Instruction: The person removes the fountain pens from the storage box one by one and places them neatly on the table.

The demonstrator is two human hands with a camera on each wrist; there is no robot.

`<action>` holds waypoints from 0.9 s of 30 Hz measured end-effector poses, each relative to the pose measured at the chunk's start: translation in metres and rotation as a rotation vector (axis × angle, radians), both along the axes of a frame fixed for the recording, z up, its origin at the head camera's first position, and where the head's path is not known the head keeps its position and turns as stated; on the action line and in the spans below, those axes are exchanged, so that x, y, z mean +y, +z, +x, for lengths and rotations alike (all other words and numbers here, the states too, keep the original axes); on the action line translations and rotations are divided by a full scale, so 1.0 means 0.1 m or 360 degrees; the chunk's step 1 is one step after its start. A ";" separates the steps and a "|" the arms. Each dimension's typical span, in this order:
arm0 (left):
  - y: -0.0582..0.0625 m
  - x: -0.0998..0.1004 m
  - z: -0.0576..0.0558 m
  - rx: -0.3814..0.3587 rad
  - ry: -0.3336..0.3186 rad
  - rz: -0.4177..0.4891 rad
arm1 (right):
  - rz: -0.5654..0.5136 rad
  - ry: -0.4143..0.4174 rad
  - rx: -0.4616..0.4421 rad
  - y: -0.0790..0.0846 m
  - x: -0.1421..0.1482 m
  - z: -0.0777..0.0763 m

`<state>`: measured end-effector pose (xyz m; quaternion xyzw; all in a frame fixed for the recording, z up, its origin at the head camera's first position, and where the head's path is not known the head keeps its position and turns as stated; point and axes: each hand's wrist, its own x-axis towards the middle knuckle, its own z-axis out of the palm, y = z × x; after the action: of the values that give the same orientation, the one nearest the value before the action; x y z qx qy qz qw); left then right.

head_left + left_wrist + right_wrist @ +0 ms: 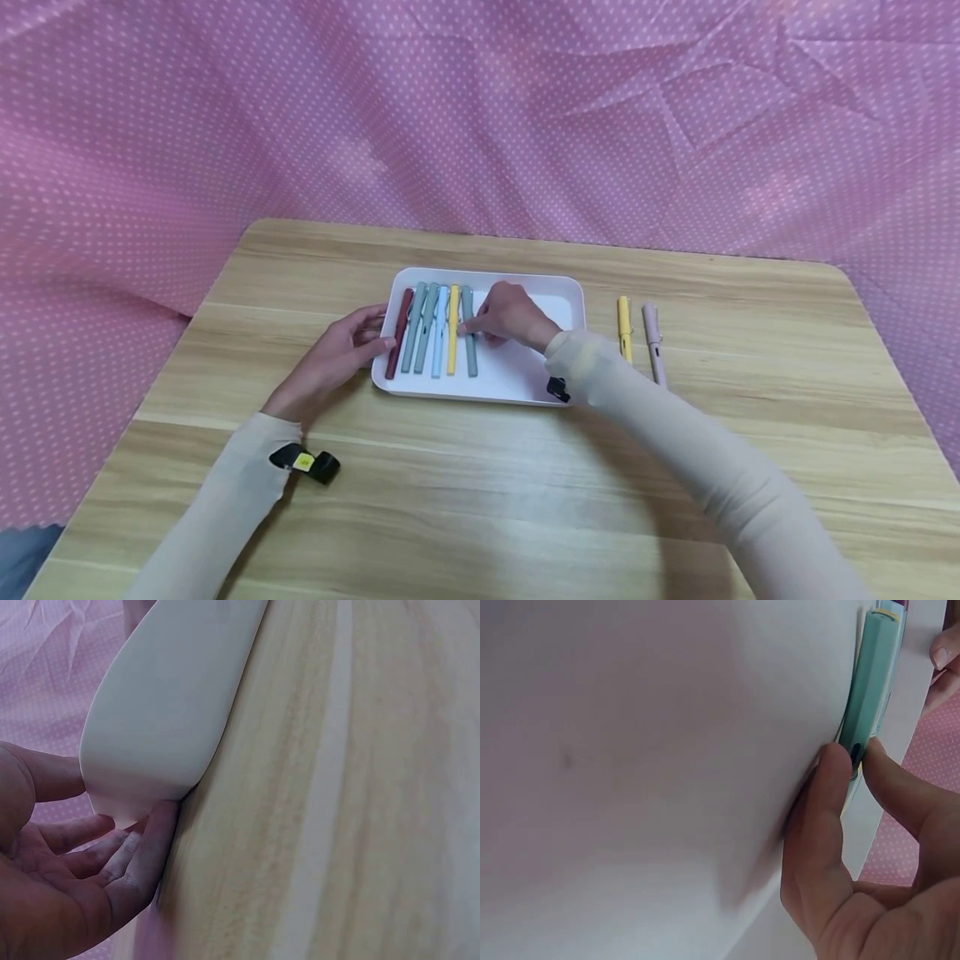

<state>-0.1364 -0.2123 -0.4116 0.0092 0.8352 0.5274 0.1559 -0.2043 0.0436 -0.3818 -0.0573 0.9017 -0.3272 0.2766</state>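
Observation:
A white tray (517, 375) lies on the table with a row of pens side by side in its left half. From the left come a dark red pen (400, 337), two grey-green pens, a light blue pen (438, 337) and a yellow pen (453, 350). Rightmost is another grey-green pen (871, 675), which my right hand (513, 312) pinches between thumb and fingers inside the tray. My left hand (341, 350) grips the tray's left end, thumb over the rim and fingers against the outer wall (165, 712).
To the right of the tray, a second yellow pen (624, 325) and a pale purple pen (652, 333) lie on the wooden table (465, 492), partly behind my right forearm. A pink dotted cloth (480, 117) hangs behind the table.

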 end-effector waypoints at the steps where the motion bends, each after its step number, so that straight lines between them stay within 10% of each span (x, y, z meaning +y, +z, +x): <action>1: 0.00 0.00 0.00 0.0000 0.0002 0.0000 | 0.0002 -0.0003 -0.0002 0.00 0.00 0.00; 27: 0.03 0.01 0.00 -0.0025 0.0021 -0.0001 | -0.0125 -0.0112 -0.0123 -0.03 0.02 -0.03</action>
<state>-0.1361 -0.2115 -0.4086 -0.0005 0.8342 0.5281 0.1590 -0.2078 0.0458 -0.3851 -0.0236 0.8783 -0.3737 0.2972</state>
